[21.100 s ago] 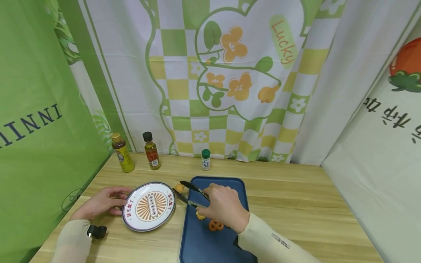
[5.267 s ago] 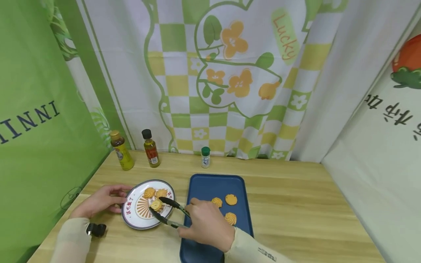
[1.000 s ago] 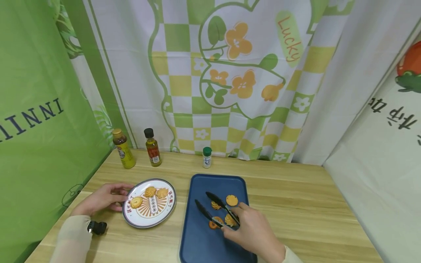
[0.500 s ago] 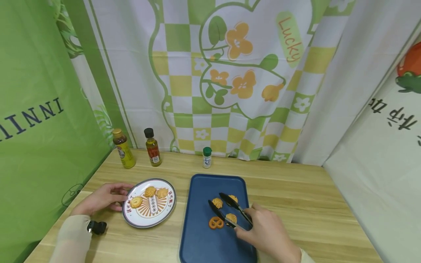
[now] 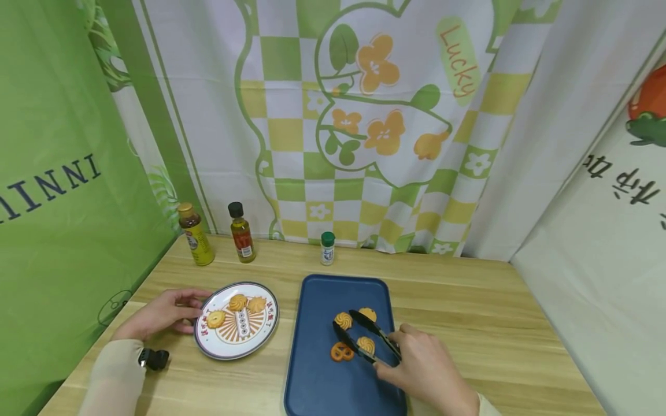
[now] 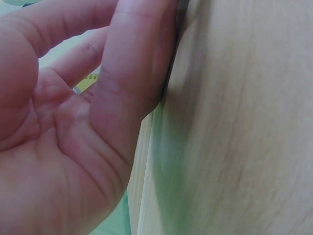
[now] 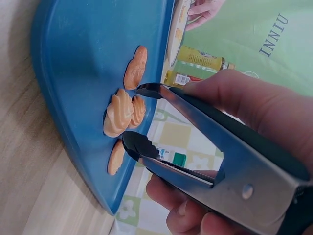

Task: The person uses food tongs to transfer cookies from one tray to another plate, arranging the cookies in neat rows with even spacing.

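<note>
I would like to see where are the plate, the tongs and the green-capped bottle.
Plate [image 5: 242,330], head view, bare printed centre.
Tongs [image 7: 237,188], right wrist view, metal body.
Green-capped bottle [image 5: 327,254], head view, white label.

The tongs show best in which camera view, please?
The right wrist view: the tongs appear largest there, both tips in plain sight. The head view shows them smaller, over the tray, partly hidden by the right hand. The left wrist view lacks them.

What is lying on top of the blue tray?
A pretzel and three round cookies lie on the blue tray; tongs in the right hand reach over it. The surface directly under each piece is covered.
</note>
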Demonstrator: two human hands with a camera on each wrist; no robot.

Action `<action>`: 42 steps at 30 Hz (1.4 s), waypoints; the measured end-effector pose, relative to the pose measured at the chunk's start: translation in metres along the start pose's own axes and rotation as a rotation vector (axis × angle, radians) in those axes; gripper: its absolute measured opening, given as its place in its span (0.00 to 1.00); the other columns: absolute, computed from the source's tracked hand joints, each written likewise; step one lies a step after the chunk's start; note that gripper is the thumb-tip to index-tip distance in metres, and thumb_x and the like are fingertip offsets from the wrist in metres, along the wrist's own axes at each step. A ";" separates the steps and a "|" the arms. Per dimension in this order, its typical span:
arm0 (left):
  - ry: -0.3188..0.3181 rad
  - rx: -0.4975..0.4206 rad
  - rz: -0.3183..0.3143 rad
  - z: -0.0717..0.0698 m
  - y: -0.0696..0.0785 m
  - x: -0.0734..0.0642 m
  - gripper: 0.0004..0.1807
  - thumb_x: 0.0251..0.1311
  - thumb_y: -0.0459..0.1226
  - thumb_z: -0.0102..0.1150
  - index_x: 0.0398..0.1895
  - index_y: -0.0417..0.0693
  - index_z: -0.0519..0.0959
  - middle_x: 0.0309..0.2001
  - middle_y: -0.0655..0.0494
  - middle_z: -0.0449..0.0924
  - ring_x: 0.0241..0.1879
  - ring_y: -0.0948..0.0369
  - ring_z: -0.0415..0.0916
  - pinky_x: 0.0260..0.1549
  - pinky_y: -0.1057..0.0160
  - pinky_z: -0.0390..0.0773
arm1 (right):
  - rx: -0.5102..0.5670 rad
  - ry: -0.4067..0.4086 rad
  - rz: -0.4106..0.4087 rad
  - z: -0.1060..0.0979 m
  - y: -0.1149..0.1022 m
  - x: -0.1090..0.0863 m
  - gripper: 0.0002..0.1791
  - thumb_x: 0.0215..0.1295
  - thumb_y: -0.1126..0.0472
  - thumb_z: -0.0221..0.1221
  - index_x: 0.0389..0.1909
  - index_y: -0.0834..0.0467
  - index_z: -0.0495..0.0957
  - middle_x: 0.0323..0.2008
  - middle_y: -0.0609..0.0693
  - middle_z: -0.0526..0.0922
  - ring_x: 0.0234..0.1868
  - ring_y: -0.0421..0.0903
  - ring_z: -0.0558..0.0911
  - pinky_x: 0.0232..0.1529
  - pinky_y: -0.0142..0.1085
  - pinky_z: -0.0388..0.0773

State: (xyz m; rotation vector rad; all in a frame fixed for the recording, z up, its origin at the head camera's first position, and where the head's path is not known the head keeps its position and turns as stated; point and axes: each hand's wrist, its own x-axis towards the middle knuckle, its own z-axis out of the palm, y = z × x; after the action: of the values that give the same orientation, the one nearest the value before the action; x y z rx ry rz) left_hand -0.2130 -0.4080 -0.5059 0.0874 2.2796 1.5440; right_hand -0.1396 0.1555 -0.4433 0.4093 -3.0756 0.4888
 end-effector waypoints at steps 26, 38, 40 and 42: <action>0.009 0.005 -0.003 0.001 0.002 -0.001 0.36 0.76 0.29 0.64 0.83 0.27 0.63 0.61 0.35 0.79 0.45 0.54 0.86 0.43 0.57 0.98 | -0.020 0.030 -0.024 0.003 -0.002 0.005 0.30 0.51 0.41 0.83 0.47 0.59 0.94 0.43 0.53 0.90 0.33 0.48 0.87 0.31 0.48 0.89; 0.026 0.021 -0.014 0.002 0.002 -0.002 0.37 0.76 0.30 0.65 0.83 0.28 0.64 0.62 0.35 0.78 0.45 0.54 0.87 0.43 0.57 0.98 | 0.003 0.087 -0.075 0.012 -0.008 0.016 0.24 0.51 0.45 0.81 0.43 0.58 0.94 0.36 0.47 0.87 0.24 0.40 0.77 0.21 0.38 0.78; 0.028 0.018 -0.016 0.002 0.002 -0.001 0.37 0.76 0.30 0.65 0.83 0.28 0.64 0.62 0.35 0.79 0.45 0.54 0.87 0.43 0.57 0.98 | -0.001 0.100 -0.084 0.012 -0.009 0.017 0.23 0.50 0.46 0.81 0.42 0.57 0.93 0.36 0.47 0.86 0.23 0.40 0.75 0.20 0.37 0.75; 0.025 0.019 -0.010 0.002 0.002 0.000 0.36 0.76 0.29 0.64 0.83 0.28 0.64 0.61 0.35 0.79 0.44 0.53 0.87 0.42 0.57 0.98 | -0.002 0.097 -0.086 0.012 -0.011 0.019 0.23 0.50 0.46 0.80 0.42 0.57 0.93 0.35 0.47 0.85 0.22 0.40 0.74 0.19 0.36 0.73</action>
State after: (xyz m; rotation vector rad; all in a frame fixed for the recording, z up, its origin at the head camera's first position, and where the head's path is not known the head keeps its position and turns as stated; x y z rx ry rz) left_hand -0.2123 -0.4058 -0.5045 0.0615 2.3107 1.5271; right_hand -0.1552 0.1370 -0.4503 0.4994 -2.9510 0.4872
